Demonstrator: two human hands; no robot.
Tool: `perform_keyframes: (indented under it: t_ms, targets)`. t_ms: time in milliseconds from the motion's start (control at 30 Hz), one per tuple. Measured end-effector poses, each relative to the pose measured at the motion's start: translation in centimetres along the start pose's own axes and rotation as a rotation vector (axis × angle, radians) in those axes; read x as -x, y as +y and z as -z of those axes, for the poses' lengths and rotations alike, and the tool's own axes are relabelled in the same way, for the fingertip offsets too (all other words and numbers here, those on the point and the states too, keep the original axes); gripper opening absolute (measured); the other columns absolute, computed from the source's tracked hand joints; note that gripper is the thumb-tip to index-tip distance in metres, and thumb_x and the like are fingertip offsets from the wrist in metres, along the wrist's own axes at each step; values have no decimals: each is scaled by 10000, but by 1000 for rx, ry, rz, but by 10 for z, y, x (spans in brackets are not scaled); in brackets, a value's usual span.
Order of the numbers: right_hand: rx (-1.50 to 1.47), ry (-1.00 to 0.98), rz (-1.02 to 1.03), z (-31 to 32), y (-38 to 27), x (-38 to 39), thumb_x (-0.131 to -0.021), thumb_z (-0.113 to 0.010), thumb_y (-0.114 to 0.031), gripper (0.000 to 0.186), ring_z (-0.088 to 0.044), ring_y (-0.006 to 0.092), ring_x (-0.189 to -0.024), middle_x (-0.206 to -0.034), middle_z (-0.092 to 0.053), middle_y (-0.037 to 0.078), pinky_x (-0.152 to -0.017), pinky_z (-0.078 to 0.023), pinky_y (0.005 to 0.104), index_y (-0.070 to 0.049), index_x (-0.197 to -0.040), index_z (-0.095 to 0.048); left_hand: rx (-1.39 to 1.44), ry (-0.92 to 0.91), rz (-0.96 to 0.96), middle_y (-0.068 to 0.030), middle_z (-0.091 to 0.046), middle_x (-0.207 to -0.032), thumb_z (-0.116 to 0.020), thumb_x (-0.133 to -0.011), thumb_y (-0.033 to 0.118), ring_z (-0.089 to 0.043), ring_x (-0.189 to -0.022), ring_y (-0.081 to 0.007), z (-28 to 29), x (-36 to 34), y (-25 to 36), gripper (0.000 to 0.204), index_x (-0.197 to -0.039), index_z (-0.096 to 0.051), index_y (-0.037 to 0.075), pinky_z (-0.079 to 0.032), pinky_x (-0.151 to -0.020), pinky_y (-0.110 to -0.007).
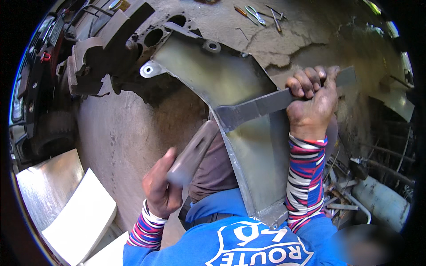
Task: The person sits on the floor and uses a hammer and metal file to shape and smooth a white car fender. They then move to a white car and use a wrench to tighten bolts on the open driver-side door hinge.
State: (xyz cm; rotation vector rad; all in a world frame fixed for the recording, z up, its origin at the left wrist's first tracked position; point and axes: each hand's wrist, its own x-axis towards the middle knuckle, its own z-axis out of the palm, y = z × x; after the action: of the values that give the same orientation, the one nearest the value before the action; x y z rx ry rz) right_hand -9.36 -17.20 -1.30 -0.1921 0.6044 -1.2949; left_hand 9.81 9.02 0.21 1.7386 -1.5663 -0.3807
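Observation:
A bent sheet-metal panel (262,155), grey-yellow with tabs holed at its far end, stretches away from my body over my leg. My right hand (313,106) is wrapped around a flat steel bar (262,104). The bar crosses the panel, and its wider tip lies at the panel's left edge. My left hand (160,190) is closed on a hammer (195,153); the handle is mostly hidden and the head is smeared by motion. The hammer's far face is close to that left edge, beside the bar's tip; whether they touch I cannot tell.
Heavy dark metal parts (102,53) stand at the far left, near a vehicle (40,97). Pliers (255,14) and a screwdriver (245,14) lie on the concrete floor beyond the panel. White sheets (82,219) lie lower left. Scrap metal (344,195) is piled at right, beside a pale blue piece (381,201).

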Motion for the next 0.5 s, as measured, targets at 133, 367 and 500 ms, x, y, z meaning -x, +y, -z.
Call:
perform_keyframes:
  t_ms: [133,367,500]
  targets:
    - [15,2,27,-1,1,-1,-993,-469,-549,429,-244,82,-502,-639,-268,-53,-501,-275,259,-159,-818,-433,-20,-24,63,-177,-662,-947,-578,-804,-110,-690,-860,-279,-5,-2,1,596,-1386,-501,-6,-530,-742,-308]
    - [-27,76,-8,-3,3,1,-991,-485,-542,410,-277,92,-513,-647,-289,-49,-504,-295,273,-167,-838,-425,-32,-124,39,-226,-671,-1106,-616,-826,-82,-691,-885,-279,-7,-10,-3,573,-1383,-508,-3,-530,-768,-331]
    - [-39,67,5,-3,3,-1,-994,-483,-538,405,-283,90,-515,-655,-288,-44,-505,-298,274,-164,-849,-424,-31,-119,109,-237,-657,-1179,-610,-854,-66,-693,-954,-261,-4,-3,5,522,-1365,-513,-24,-529,-818,-326]
